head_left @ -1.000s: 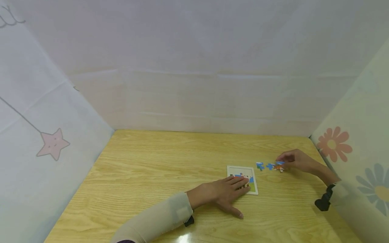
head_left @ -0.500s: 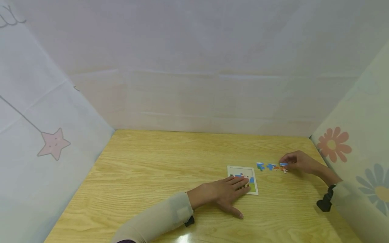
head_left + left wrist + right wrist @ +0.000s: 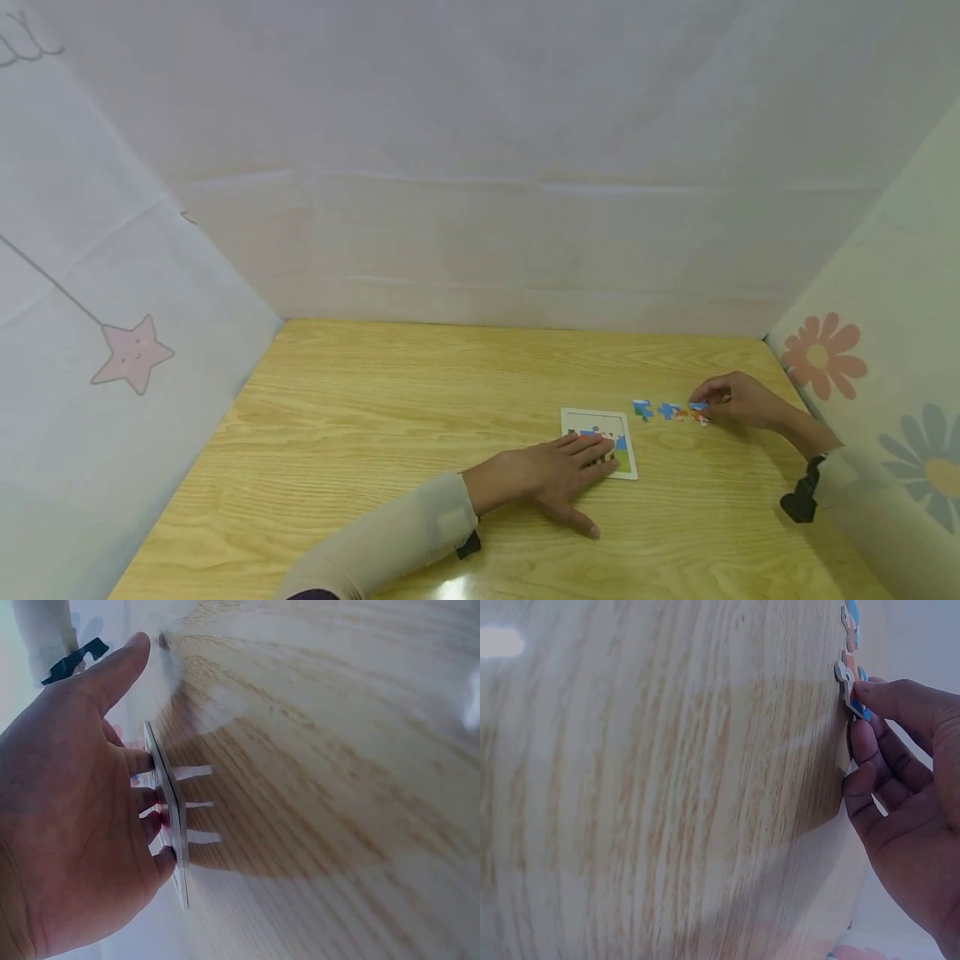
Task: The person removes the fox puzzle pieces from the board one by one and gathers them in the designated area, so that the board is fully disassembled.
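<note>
My left hand (image 3: 558, 479) lies with spread, straight fingers on a small square jigsaw board (image 3: 630, 450), covering much of its picture. The left wrist view shows the fingertips on the face of the thin board (image 3: 177, 817). Farther right, my right hand (image 3: 738, 400) pinches a jigsaw piece (image 3: 701, 419) between thumb and fingers, low over the table. In the right wrist view, the thumb is against the piece (image 3: 847, 675), which is orange, white and blue. Left of it are a blue and orange piece (image 3: 667, 412) and a blue and green piece (image 3: 642, 409).
A wood-grain table (image 3: 412, 400) carries everything. White cloth walls stand around it, the left one printed with a pink star (image 3: 132, 354) and the right one with flowers (image 3: 819, 357). Black straps (image 3: 801, 498) circle both wrists.
My right hand has shifted slightly right with the pinched piece, then stayed about where it is. My left hand has kept its place on the board.
</note>
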### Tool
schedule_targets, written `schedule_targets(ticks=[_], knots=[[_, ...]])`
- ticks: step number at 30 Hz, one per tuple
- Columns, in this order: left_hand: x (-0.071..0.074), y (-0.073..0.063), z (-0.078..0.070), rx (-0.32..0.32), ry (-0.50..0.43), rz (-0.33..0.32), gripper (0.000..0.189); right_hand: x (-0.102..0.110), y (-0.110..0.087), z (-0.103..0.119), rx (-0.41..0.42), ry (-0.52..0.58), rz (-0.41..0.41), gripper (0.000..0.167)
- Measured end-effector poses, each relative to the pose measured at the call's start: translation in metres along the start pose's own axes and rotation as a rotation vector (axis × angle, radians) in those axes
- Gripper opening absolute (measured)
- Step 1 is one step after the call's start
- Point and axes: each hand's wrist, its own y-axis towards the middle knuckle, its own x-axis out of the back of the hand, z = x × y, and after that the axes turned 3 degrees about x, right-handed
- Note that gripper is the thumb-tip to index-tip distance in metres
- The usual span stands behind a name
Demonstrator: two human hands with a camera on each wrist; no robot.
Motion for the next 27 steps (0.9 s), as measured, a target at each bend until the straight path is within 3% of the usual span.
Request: schedule_targets(ticks=[15, 23, 27], knots=[[-0.001, 0.0, 0.002, -0.016, -0.02, -0.01, 0.101, -0.003, -0.002, 0.0, 0.007, 0.0, -0.025, 0.019], [-0.001, -0.001, 0.001, -0.017, 0.002, -0.027, 0.101, -0.009, 0.0, 0.0, 0.162, -0.12, -0.186, 0.022], [-0.001, -0.002, 0.001, -0.019, 0.013, -0.031, 0.101, -0.012, 0.007, 0.01, 0.197, -0.152, -0.215, 0.023]])
